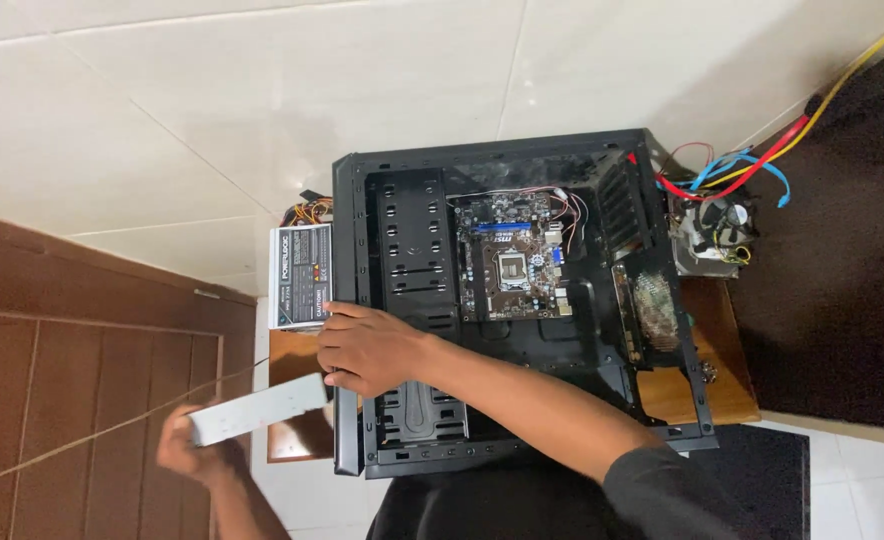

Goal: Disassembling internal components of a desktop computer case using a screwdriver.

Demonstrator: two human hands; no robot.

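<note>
**Grey drive box held at the front edge of an open computer case**

The fingers of the left hand (194, 455) are wrapped around the lower-left end of a flat grey drive box (259, 408), which is blurred but clearly gripped. Its long axis runs from that hand up and to the right, and its free end points at the front edge of the black computer case (522, 300). The right hand (370, 350) is the nearer one to that free end: it rests on the case's front frame with its fingers curled against the metal, and they seem to touch the tip of the box, though the blur makes it hard to tell whether they grip it or only steady it. So the box lies just left of the right hand's fingers and just outside the bay rack (418, 260), whose slotted black walls sit right behind those fingers.

Farther out, a grey power supply (300, 277) with a bundle of coloured wires lies against the case's outer wall, just above the right hand. Inside the case sits a motherboard (510, 258). Beyond the far side, a cooler fan (719, 225) rests among red, blue and yellow cables. The case lies on a small wooden worktop (692, 390) over a white tiled floor (162, 110).
</note>
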